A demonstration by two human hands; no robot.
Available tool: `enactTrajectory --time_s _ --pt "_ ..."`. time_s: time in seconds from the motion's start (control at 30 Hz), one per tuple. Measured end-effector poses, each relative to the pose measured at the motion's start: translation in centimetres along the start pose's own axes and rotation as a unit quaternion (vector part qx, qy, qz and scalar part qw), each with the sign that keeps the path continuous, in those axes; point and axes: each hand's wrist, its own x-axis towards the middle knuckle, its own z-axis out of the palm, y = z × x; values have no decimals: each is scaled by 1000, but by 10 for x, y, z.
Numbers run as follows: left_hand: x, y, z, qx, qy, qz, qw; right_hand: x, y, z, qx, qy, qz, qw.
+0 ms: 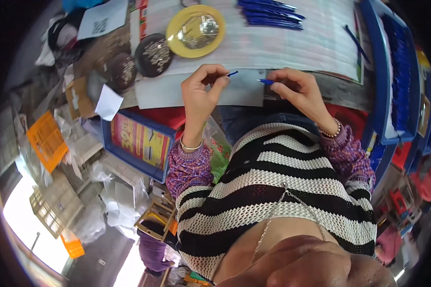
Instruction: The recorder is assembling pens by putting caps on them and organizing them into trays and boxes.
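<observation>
My left hand (200, 91) is closed, its thumb and forefinger pinching a short dark blue stick-like piece (232, 73). To its right, my right hand (297, 90) is closed around a blue pen-like piece (266, 82) with a thin pale tip pointing left. The two pieces are apart, with a small gap between them, above the near edge of the white-covered table (282, 50). Most of the right hand's piece is hidden in the fingers. Beyond my left hand stands a yellow dish (174, 48) with shiny small metal parts.
Dark bowls of small metal parts (157, 54) (122, 71) stand left of the dish. Several slim blue pieces (273, 14) lie at the far side. A blue bin (382, 95) with blue pieces is at the right, a blue tray (134, 167) at the left. Another person (151, 251) is behind.
</observation>
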Motion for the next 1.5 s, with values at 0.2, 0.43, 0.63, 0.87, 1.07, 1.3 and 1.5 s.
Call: enactTrajectory --time_s 0.2,0.43,0.63,0.87,1.07,1.3,1.5 --pt "-2 8 30 3 -70 -31 997 -4 -2 -14 -144 41 -126 981" --pt "-5 6 40 26 -60 -16 998 -6 1 -15 -224 69 -195 952" --pt "-6 5 41 39 -58 5 998 -6 2 -14 -230 78 -203 948" --pt "-5 5 42 57 -60 6 997 -6 4 -15 -235 80 -197 949" --pt "-1 4 45 65 -70 11 995 -4 2 -21 -240 74 -174 952" --pt "0 11 29 -86 -74 -28 993 3 -1 -16 -247 53 -172 952" --pt "4 -27 -34 122 97 52 986 -2 10 -15 -179 42 -61 981"
